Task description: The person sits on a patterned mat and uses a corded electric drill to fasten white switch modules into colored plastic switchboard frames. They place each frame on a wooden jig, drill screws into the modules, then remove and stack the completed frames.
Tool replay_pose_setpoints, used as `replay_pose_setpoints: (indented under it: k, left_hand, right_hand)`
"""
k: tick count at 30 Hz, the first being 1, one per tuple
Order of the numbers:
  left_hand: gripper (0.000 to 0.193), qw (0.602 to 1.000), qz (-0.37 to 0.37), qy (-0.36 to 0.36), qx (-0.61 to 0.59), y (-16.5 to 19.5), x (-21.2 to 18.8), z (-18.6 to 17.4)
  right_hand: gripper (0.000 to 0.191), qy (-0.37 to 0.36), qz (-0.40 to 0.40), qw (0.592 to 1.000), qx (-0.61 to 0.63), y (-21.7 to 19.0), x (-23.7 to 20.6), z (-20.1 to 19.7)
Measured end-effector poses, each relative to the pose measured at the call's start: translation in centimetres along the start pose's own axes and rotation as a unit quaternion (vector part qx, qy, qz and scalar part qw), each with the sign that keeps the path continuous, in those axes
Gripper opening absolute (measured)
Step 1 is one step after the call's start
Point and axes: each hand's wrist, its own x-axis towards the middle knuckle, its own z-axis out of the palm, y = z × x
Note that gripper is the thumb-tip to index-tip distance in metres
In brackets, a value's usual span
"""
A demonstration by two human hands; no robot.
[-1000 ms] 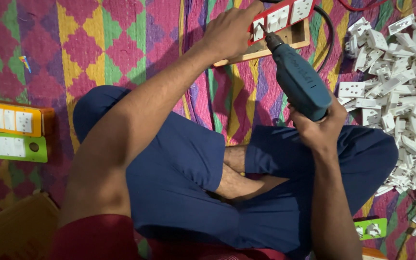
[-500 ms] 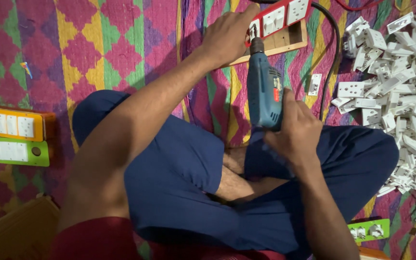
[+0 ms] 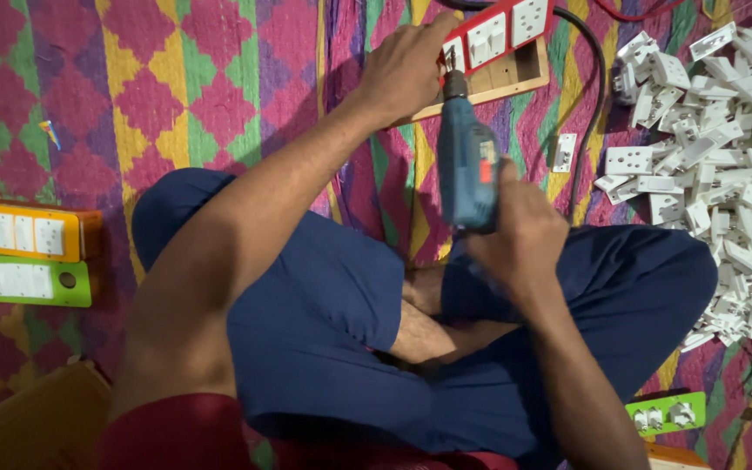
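Observation:
I sit cross-legged in blue trousers on a patterned cloth. My left hand (image 3: pixel 406 70) presses down on the near end of a red switch plate (image 3: pixel 498 35) that lies on a wooden box (image 3: pixel 502 80). My right hand (image 3: pixel 515 235) grips a blue power drill (image 3: pixel 467 165). The drill points away from me, with its bit tip touching the red plate close to my left fingers. A black cable (image 3: pixel 592 96) curves past the box on the right.
A heap of white sockets and switches (image 3: pixel 724 174) covers the right side. One loose white socket (image 3: pixel 565 151) lies by the cable. An orange board (image 3: pixel 23 231) and a green board (image 3: pixel 23 280) lie at left. Another green board (image 3: pixel 668 411) sits bottom right, a cardboard box (image 3: pixel 28 426) bottom left.
My right hand has swung the drill from a slant at the right to nearly straight ahead. Its bit now meets the red plate. My left hand stayed on the plate.

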Motion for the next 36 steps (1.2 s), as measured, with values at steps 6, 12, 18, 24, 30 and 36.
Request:
replay_pose_setpoints:
  k: [6,12,18,24,30,36]
  left_hand:
    - [0.064,0.986,0.126,0.083,0.068,-0.3,-0.6,0.1]
    - [0.056,0.994,0.089,0.044,0.034,-0.1,-0.3,-0.2]
    - [0.049,0.996,0.064,0.039,0.042,-0.2,0.3,0.1]
    - [0.05,0.995,0.058,0.062,0.043,0.3,0.4,-0.1]
    - [0.04,0.998,0.039,0.049,0.032,1.2,0.3,-0.8]
    - [0.035,0.999,0.009,0.015,0.028,1.7,0.6,-1.3]
  right_hand:
    - [0.054,0.016,0.129,0.961,0.246,1.3,0.0,-0.6]
    - [0.052,0.026,0.144,0.951,0.271,0.8,-0.2,-0.2]
    - [0.052,0.016,0.156,0.936,0.314,1.3,-0.1,-0.1]
    - [0.05,0.024,0.155,0.932,0.328,2.3,-0.2,0.3]
    - [0.044,0.028,0.162,0.919,0.359,3.3,-0.3,0.3]
    - [0.039,0.027,0.174,0.888,0.424,3.3,-0.4,0.1]
